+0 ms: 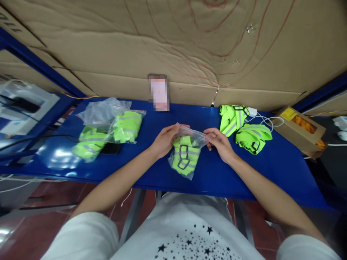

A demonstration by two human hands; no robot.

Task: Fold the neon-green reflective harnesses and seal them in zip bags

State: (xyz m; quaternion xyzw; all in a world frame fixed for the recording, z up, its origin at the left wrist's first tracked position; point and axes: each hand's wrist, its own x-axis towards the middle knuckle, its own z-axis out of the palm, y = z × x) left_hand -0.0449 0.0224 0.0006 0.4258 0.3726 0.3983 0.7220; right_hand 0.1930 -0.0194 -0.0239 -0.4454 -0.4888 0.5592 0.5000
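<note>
A clear plastic zip bag [193, 134] is held at its top edge between both my hands. Inside it lies a folded neon-yellow reflective strap [187, 153] with grey stripes and black buckles. My left hand [166, 140] pinches the bag's upper left corner. At the upper right corner, the fingers of my right hand [220, 143] are closed on the same bag. To the right on the blue table [273, 173] lie two unbagged reflective straps, one bundle [233, 118] behind a rolled one [253, 138].
At left are two bagged straps [127, 126] [90, 142], clear bags [104, 110] and a dark flat object [110, 148]. A phone [159, 93] leans on the cardboard wall [114, 54]. A white cable [267, 121] runs near an open cardboard box [303, 131] at right.
</note>
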